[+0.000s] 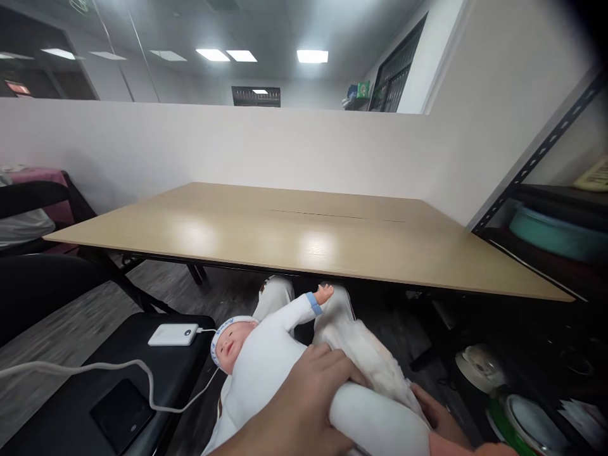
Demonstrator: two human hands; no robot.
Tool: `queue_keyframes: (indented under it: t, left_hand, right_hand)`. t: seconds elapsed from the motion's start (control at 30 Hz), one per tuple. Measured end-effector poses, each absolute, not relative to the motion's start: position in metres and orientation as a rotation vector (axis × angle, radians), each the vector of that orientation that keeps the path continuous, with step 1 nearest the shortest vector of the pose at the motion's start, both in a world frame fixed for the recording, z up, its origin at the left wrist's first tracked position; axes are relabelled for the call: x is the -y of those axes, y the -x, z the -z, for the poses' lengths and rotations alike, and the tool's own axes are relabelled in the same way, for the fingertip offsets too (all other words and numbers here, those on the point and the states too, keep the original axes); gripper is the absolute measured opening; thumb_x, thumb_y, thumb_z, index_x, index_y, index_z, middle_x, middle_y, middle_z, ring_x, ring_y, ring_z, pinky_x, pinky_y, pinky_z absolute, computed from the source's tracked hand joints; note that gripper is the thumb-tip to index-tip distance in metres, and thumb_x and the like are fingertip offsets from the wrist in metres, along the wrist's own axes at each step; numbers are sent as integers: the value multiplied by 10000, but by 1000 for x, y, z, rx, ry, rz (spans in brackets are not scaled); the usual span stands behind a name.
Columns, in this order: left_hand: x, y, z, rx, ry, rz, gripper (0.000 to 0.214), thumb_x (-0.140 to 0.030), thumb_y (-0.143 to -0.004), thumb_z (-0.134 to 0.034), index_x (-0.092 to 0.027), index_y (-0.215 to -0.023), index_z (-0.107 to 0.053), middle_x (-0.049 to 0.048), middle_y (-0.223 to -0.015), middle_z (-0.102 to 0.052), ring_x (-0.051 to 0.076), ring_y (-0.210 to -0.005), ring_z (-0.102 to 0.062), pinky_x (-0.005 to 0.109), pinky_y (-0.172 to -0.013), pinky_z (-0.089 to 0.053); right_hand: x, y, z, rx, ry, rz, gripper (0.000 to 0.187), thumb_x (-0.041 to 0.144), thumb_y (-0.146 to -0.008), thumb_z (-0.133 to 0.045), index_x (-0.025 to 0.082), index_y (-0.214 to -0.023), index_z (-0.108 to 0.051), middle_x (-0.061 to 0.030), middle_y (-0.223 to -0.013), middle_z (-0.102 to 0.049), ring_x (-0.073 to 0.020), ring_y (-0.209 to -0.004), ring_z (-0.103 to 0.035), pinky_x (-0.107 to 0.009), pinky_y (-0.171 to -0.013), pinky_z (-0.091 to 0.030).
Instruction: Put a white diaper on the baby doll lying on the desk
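A baby doll (pixel 266 373) in a white suit with blue cuffs and a white-and-blue cap lies on its back across my lap. Its head points left and one arm sticks up. My left hand (pixel 316 389) is closed round the doll's white-clothed upper leg, fingers bent over it. Beyond that leg, my right hand (pixel 437 411) curls at the edge of a fluffy white cloth (pixel 375 354). The doll's leg hides part of that hand, so its exact hold is unclear. A bare doll foot shows at the bottom right.
A wooden table (pixel 304 237) stands over my knees. On the black chair (pixel 185 354) at left lie a white power bank (pixel 173 334) with a cable and a dark phone (pixel 122 415). Shelving with a teal basin (pixel 555 234) and containers (pixel 532 421) on the floor are at right.
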State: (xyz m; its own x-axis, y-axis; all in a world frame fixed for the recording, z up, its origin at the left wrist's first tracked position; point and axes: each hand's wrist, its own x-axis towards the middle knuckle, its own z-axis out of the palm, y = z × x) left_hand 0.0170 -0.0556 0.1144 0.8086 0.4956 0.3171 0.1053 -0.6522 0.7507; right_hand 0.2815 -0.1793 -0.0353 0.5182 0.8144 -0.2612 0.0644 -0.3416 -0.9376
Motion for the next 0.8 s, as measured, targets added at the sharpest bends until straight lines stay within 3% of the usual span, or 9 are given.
queue_keyframes:
  t: [0.13, 0.23, 0.3, 0.43, 0.57, 0.8]
  left_hand:
    - [56, -26, -68, -309, -2493, -646, 324, -385, -797, -823, -259, -1017, -621, -35, -987, -699, 172, -856, -579, 310, -747, -370]
    - [62, -37, -35, -262, -2741, -635, 119, -353, -985, -656, -251, -1040, -629, -39, -917, -703, 163, -791, -552, 325, -724, -341]
    - [68, -45, -20, -205, -2843, -703, 89, -330, -1030, -604, -245, -1044, -628, -51, -862, -696, 157, -759, -536, 327, -713, -329]
    - [79, -59, 4, -157, -2937, -883, 179, -393, -997, -655, -226, -948, -612, -65, -731, -644, 153, -684, -501, 331, -622, -267]
    - [84, -70, 21, -129, -2982, -988, 274, -450, -912, -750, -227, -903, -590, -82, -670, -607, 149, -621, -466, 329, -576, -206]
    - [87, -80, 43, -186, -2935, -1343, 366, -447, -925, -740, -209, -759, -517, -92, -607, -574, 138, -545, -401, 336, -562, -151]
  right_hand:
    - [133, -271, 61, 692, 1647, -988, 611, 641, -645, -821, 196, -1052, -723, -125, -1071, -780, -377, -1134, -697, -427, -963, -574]
    - [109, -258, 81, 711, 1651, -972, 652, 691, -632, -796, 184, -1031, -697, -91, -954, -766, -324, -1002, -720, -404, -914, -571]
    - [103, -257, 88, 698, 1713, -905, 666, 729, -630, -778, 186, -1006, -697, -59, -882, -739, -291, -920, -712, -371, -852, -571]
    - [97, -271, 86, 652, 1730, -928, 612, 747, -697, -731, 181, -929, -714, -42, -807, -719, -264, -899, -706, -312, -787, -563]
    - [68, -286, 76, 370, 1653, -1106, 547, 656, -661, -810, 177, -914, -740, -62, -766, -746, -265, -809, -745, -307, -683, -581]
    - [14, -293, 70, 380, 1564, -1083, 478, 478, -707, -871, 170, -1054, -757, -101, -1049, -802, -279, -1061, -749, -311, -870, -597]
